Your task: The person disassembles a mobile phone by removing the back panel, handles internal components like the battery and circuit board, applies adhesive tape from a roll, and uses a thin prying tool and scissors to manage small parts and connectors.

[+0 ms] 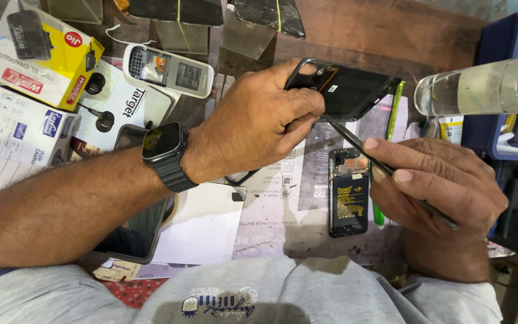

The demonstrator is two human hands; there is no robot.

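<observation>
Black plastic phone back cover (355, 90), held up over the table (391, 30), sits in the closed grip of the left hand (259, 126), fingers wrapped on its near edge. The right hand (439, 180) pinches a thin dark metal tool (385, 168), its tip touching the cover's lower edge. Below them an opened black phone body (348, 198) lies flat on printed paper sheets (283, 204).

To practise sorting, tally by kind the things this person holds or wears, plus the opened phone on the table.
Phone back covers: 1, black cover in the left hand
Thin metal tools: 1, tool in the right hand
Wristwatches: 1, watch
Opened phones: 1, phone
Total: 4
</observation>
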